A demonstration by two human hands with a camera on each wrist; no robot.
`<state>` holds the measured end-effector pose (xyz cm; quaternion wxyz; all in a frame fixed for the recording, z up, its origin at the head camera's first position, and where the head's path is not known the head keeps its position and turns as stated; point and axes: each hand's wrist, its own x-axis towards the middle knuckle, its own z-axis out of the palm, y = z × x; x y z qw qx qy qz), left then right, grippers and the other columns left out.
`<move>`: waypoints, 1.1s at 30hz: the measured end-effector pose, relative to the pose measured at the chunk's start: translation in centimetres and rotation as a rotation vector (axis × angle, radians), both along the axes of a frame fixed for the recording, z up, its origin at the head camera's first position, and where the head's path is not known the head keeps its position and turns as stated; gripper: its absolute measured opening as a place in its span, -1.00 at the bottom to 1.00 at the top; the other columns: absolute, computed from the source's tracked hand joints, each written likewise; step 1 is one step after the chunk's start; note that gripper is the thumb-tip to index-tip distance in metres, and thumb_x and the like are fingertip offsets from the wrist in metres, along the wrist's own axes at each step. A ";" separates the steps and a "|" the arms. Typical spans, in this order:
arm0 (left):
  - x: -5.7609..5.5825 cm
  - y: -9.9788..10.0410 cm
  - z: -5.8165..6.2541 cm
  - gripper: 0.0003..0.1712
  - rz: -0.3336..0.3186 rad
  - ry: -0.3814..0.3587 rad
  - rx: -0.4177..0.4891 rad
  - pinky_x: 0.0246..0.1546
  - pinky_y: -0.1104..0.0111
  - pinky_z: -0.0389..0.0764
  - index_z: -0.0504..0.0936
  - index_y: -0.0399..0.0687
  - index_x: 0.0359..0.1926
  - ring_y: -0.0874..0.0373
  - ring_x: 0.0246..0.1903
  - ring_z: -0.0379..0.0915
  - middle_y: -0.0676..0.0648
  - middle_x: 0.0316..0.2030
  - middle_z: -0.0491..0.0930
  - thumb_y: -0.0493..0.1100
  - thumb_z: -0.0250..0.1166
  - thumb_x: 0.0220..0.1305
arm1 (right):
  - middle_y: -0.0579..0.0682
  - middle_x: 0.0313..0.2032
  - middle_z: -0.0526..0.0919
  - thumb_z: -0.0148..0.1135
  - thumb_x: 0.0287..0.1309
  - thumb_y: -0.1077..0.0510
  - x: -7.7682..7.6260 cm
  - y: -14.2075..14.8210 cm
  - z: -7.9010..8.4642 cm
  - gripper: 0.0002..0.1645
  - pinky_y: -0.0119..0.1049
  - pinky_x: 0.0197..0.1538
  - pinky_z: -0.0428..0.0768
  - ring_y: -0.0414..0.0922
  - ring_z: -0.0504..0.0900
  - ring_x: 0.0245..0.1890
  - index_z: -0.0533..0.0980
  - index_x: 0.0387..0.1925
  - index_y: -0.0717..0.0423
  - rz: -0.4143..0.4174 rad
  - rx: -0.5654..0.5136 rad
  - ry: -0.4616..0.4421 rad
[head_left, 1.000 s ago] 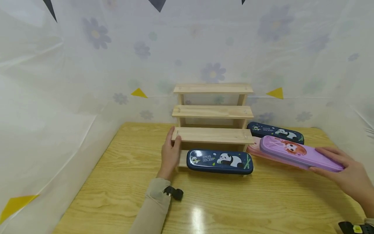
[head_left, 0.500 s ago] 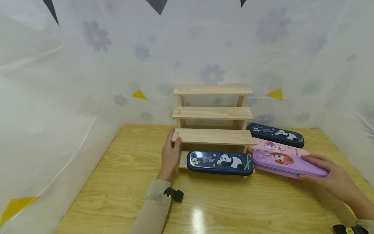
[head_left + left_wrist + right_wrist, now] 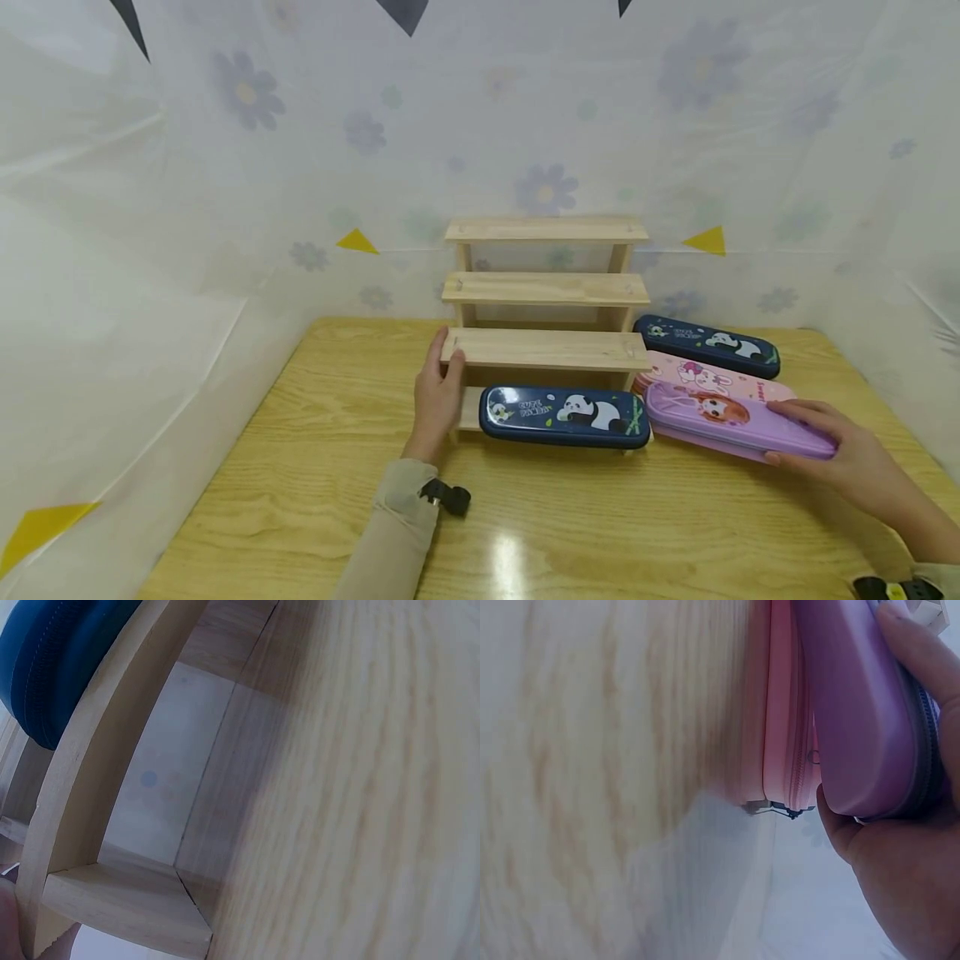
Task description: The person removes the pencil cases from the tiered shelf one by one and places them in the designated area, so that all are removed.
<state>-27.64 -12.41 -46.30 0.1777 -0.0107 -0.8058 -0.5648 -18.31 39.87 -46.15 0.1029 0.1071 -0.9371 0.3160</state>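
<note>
So, the right hand [image 3: 862, 454] has its grip on the right end of the purple case [image 3: 738, 421], thumb along the near edge and fingers over the far one. That case sits right of the rack [image 3: 551, 346], girl print facing up, and overlaps the front of the pink case [image 3: 772, 388] from the head camera. The right wrist view puts it higher off the worktop [image 3: 300, 467] than the pink one, but I can't tell if those two touch.

Left hand [image 3: 438, 398] is holding the left end of the rack's second board from the bottom, thumb on the front and fingers round the side. It's a stepped wooden thing with four boards. A navy case [image 3: 562, 417] lies along the lowest board, panda print up, with a bit of bare wood showing at its left.

Another panda case [image 3: 708, 343] lies at an angle behind the pink one, just beside the rack. Behind it all hangs a pale flowery sheet [image 3: 480, 108].
</note>
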 end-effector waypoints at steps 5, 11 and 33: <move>0.1 0.1 0.0 -0.38 -0.005 0.004 -0.001 0.34 0.04 0.25 0.19 0.35 0.50 0.00 0.36 0.20 0.00 0.41 0.28 0.19 0.01 0.49 | -0.28 0.23 0.30 0.54 0.01 0.07 -0.1 0.0 -0.2 -0.18 -0.73 0.14 -0.18 -0.47 0.02 0.31 0.43 0.32 -0.02 0.015 0.003 0.030; 0.1 0.1 0.0 -0.38 -0.002 0.004 0.007 0.26 0.03 0.35 0.20 0.35 0.50 0.00 0.28 0.31 -0.06 0.37 0.35 0.19 0.02 0.48 | 0.36 0.25 0.31 0.54 0.00 0.06 -0.3 -0.1 -0.1 -0.19 -0.67 0.19 -0.27 0.44 0.15 0.24 0.42 0.29 0.09 0.062 0.027 -0.034; 0.1 0.1 0.1 -0.39 -0.001 -0.001 -0.007 0.31 0.04 0.30 0.19 0.35 0.50 0.03 0.33 0.25 -0.02 0.38 0.33 0.18 0.01 0.49 | 0.37 0.03 0.44 0.63 -0.19 0.14 -1.8 -0.3 0.0 -0.27 0.46 0.17 0.14 0.44 0.32 0.03 0.54 0.07 0.27 0.111 0.153 0.091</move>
